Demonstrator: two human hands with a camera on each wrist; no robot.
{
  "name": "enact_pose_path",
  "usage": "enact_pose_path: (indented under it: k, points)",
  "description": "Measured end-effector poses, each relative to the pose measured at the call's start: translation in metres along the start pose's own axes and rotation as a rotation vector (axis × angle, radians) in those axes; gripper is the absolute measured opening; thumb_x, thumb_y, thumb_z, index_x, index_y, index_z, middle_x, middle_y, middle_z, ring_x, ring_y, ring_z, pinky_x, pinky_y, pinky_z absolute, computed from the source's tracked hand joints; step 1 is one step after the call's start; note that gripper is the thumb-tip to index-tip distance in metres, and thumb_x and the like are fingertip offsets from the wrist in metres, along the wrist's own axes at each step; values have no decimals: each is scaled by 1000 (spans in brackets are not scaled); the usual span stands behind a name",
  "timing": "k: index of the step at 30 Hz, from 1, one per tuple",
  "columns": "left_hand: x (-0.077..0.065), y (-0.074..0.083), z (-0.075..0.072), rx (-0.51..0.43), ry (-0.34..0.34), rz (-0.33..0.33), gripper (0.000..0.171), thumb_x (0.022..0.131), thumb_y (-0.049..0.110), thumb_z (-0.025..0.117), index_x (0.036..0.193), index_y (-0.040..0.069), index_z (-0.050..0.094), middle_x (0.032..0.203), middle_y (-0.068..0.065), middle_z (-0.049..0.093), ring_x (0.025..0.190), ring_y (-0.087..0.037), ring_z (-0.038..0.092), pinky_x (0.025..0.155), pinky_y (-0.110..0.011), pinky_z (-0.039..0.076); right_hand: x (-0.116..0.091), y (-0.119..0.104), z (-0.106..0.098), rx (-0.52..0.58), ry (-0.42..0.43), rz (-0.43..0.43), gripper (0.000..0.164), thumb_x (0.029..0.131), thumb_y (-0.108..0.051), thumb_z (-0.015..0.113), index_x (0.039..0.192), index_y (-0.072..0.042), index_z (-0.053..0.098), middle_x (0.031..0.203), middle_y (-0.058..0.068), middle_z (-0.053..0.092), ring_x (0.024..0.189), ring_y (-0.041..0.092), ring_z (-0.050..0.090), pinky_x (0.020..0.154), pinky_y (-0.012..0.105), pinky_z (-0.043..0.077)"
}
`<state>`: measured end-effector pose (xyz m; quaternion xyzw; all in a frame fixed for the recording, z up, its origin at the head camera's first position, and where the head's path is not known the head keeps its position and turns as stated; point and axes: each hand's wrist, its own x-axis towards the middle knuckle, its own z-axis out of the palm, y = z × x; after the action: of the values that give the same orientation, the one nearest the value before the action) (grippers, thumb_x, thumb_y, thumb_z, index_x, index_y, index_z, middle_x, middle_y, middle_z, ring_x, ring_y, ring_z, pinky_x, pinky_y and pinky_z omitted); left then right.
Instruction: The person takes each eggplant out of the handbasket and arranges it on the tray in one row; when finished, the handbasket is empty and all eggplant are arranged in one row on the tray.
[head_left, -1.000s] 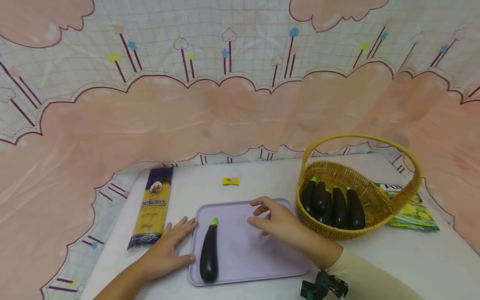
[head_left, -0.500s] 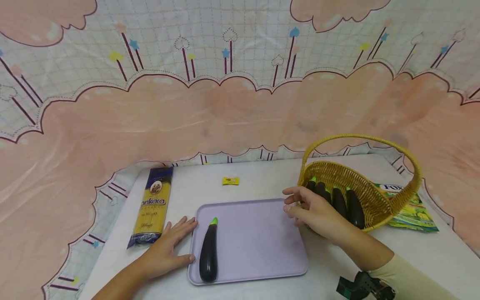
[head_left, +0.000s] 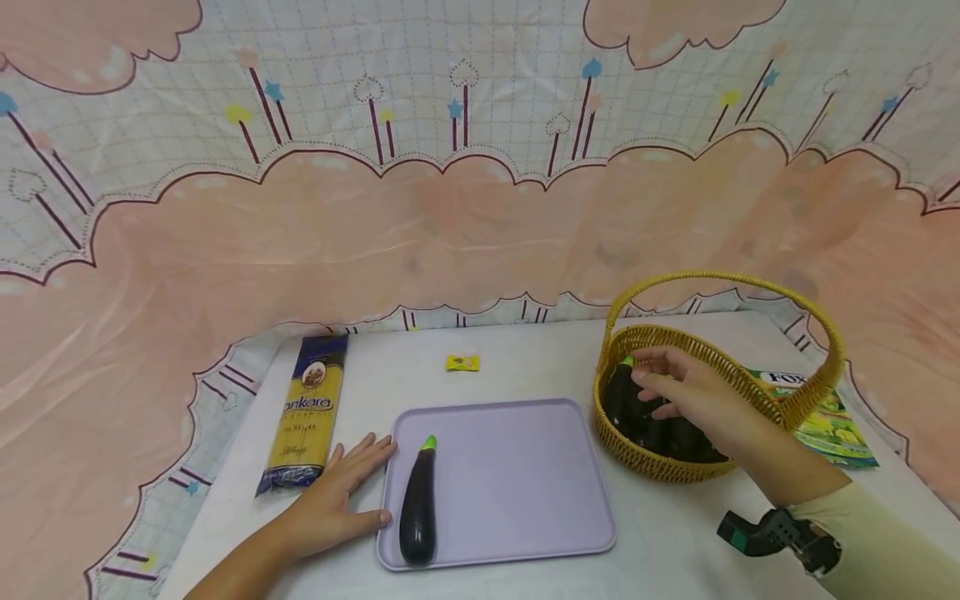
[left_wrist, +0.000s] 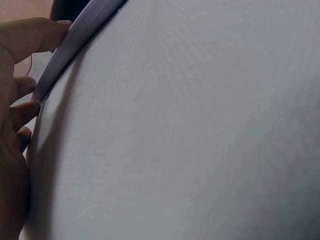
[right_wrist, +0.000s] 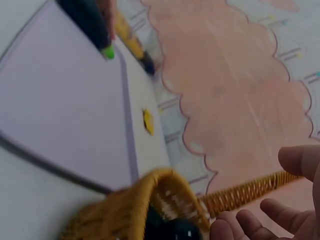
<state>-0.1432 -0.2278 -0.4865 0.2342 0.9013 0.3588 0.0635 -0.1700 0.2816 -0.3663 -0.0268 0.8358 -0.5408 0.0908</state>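
Observation:
A dark eggplant [head_left: 417, 512] with a green stem end lies along the left side of a lilac tray [head_left: 517, 483]. My left hand [head_left: 341, 504] rests at the tray's left edge, fingers spread; in the left wrist view its thumb [left_wrist: 42, 37] and fingertips touch the rim. Over the wicker basket [head_left: 660, 471] reaches my right hand [head_left: 693, 400], fingers slightly bent and holding nothing, just above several eggplants [head_left: 621, 396]. The hand partly hides these eggplants. In the right wrist view the fingers [right_wrist: 285, 215] stand beside the basket's opening [right_wrist: 175, 195].
A pasta pack [head_left: 307, 412] lies left of the tray, beside my left hand. Behind the tray is a small yellow packet [head_left: 462, 363]. A green and yellow packet [head_left: 832, 425] lies right of the basket, whose tall handle [head_left: 720, 275] arches over it. A patterned cloth [head_left: 450, 233] hangs behind.
My right hand has moved from above the tray rightwards to over the eggplants in the basket. The left hand, the tray and its eggplant have stayed in place.

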Motion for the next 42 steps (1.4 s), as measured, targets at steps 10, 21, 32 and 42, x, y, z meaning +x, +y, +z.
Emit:
enact_pose_path:
  k: [10, 21, 32, 42]
  points:
    - [-1, -1, 1, 13, 6, 13, 89, 85, 45, 85, 160, 13, 50, 168, -11, 43, 160, -45, 24, 124, -74, -2, 20, 18, -31, -108, 7, 118, 73, 110, -46, 58, 162, -1, 35, 155, 29, 46, 131, 45, 57, 97, 48, 60]
    - [-2, 2, 0, 15, 25, 46, 87, 86, 43, 85, 159, 12, 51, 166, -13, 45, 158, -48, 26, 124, -74, -1, 35, 32, -48, -55, -136, 218, 76, 110, -40, 60, 164, 2, 28, 158, 34, 38, 135, 48, 53, 101, 52, 59]
    - [-1, 3, -1, 12, 8, 16, 88, 86, 44, 85, 160, 13, 50, 168, -11, 44, 160, -45, 24, 124, -74, -2, 45, 29, -40, -102, -161, 250, 81, 106, -36, 67, 163, 6, 27, 158, 37, 38, 139, 57, 50, 100, 57, 59]
    - [-1, 3, 0, 22, 9, 15, 88, 86, 46, 85, 160, 14, 51, 167, -10, 44, 159, -45, 25, 124, -75, 0, 46, 24, -31, -117, -138, 264, 69, 101, -23, 71, 156, 6, 40, 153, 34, 43, 135, 54, 51, 98, 55, 60]
